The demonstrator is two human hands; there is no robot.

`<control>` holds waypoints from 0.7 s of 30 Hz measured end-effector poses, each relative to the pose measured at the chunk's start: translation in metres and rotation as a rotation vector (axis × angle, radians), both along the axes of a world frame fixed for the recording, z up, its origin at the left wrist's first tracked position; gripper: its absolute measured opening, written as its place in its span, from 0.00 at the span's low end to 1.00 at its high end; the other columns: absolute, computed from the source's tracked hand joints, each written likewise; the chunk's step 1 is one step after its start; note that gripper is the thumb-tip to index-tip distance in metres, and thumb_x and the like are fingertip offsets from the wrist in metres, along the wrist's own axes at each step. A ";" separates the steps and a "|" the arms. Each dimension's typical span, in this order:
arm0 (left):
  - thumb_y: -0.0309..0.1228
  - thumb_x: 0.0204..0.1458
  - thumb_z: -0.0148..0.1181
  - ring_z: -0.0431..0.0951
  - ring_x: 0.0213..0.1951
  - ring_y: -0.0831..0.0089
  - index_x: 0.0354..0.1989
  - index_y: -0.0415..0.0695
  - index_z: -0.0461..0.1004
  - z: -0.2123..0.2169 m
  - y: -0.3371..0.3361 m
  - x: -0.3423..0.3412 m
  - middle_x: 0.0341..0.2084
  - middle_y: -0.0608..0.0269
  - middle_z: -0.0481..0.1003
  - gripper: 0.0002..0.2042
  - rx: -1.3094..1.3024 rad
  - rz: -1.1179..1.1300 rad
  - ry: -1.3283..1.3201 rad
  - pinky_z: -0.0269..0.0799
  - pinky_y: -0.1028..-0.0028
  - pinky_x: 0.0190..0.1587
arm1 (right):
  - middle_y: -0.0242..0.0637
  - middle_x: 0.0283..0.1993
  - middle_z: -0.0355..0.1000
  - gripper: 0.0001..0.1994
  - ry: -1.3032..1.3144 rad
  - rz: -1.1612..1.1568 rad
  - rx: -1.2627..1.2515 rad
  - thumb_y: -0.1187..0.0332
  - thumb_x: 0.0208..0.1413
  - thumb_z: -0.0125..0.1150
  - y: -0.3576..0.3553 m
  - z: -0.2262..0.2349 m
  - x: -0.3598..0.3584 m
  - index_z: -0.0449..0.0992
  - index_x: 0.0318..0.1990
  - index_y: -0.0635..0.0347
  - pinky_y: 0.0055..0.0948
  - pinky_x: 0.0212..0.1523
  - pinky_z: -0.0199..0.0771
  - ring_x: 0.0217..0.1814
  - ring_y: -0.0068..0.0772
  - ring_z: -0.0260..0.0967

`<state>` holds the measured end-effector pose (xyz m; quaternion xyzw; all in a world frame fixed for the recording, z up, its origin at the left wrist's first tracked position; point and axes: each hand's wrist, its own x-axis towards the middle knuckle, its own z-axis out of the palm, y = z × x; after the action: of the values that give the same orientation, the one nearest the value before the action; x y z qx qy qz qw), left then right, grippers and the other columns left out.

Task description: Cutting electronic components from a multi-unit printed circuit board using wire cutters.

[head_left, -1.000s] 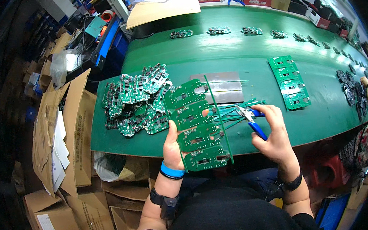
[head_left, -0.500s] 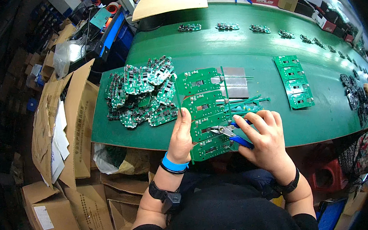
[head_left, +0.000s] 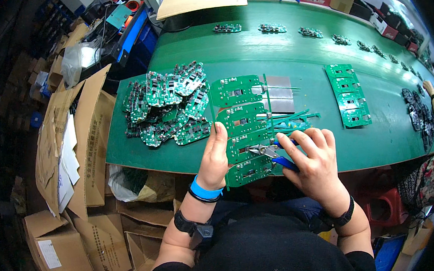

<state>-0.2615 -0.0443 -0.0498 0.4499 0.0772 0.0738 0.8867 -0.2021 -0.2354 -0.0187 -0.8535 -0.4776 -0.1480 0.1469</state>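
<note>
My left hand (head_left: 214, 159) grips a green circuit board panel (head_left: 241, 118) by its left edge strip, the thumb in front and the other fingers hidden behind. Several joined boards make up the panel, one below another. My right hand (head_left: 312, 158) is closed around blue-handled cutting pliers (head_left: 269, 151), whose jaws lie over the panel between its lower boards. Just behind the panel are thin green offcut strips (head_left: 296, 122) and a grey metal block (head_left: 279, 96). To the left is a heap of loose circuit boards (head_left: 165, 104).
Another board panel (head_left: 348, 95) lies on the green table (head_left: 293, 61) at the right. Separate boards (head_left: 272, 28) run in a row along the far side. Dark round parts (head_left: 417, 113) are heaped at the right end. Cardboard boxes (head_left: 84, 245) stand at the lower left; a red stool (head_left: 386, 208) is lower right.
The panel and both hands have shifted very slightly in the picture. The pliers have turned a little and their handles look closer together. Part of another person's arm now shows at the far right edge.
</note>
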 end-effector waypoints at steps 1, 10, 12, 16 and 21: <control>0.45 0.62 0.27 0.70 0.50 0.62 0.60 0.42 0.53 0.001 0.000 0.000 0.52 0.52 0.64 0.24 -0.012 -0.003 0.010 0.71 0.64 0.50 | 0.33 0.42 0.65 0.31 -0.029 -0.002 0.002 0.65 0.26 0.67 0.000 0.001 0.000 0.71 0.48 0.54 0.39 0.45 0.56 0.44 0.36 0.60; 0.44 0.62 0.28 0.71 0.49 0.68 0.58 0.44 0.53 -0.001 0.005 0.002 0.50 0.56 0.66 0.22 -0.164 -0.131 0.032 0.73 0.69 0.47 | 0.30 0.40 0.66 0.32 -0.133 0.062 0.003 0.64 0.23 0.67 -0.003 0.001 0.008 0.71 0.47 0.53 0.37 0.42 0.57 0.41 0.32 0.62; 0.44 0.62 0.28 0.71 0.49 0.69 0.59 0.44 0.53 -0.002 0.006 0.004 0.50 0.56 0.66 0.22 -0.162 -0.135 0.035 0.72 0.70 0.47 | 0.29 0.39 0.66 0.32 -0.152 0.082 0.007 0.64 0.23 0.67 -0.003 0.000 0.010 0.71 0.46 0.52 0.36 0.41 0.58 0.40 0.31 0.62; 0.44 0.63 0.29 0.71 0.49 0.70 0.59 0.43 0.53 -0.005 0.007 0.005 0.50 0.57 0.66 0.22 -0.192 -0.168 0.024 0.71 0.71 0.48 | 0.29 0.39 0.66 0.31 -0.151 0.099 0.043 0.64 0.22 0.66 -0.002 -0.003 0.013 0.72 0.45 0.52 0.35 0.39 0.58 0.39 0.31 0.62; 0.44 0.62 0.29 0.71 0.48 0.69 0.59 0.44 0.53 -0.008 0.006 0.005 0.50 0.57 0.66 0.22 -0.132 -0.131 0.062 0.72 0.68 0.47 | 0.29 0.38 0.66 0.32 -0.138 0.065 0.117 0.64 0.19 0.66 -0.004 0.004 0.016 0.73 0.44 0.52 0.35 0.39 0.58 0.38 0.32 0.62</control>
<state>-0.2560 -0.0386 -0.0580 0.3968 0.0795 -0.0036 0.9145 -0.1863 -0.2391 -0.0149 -0.8154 -0.5044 -0.2292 0.1678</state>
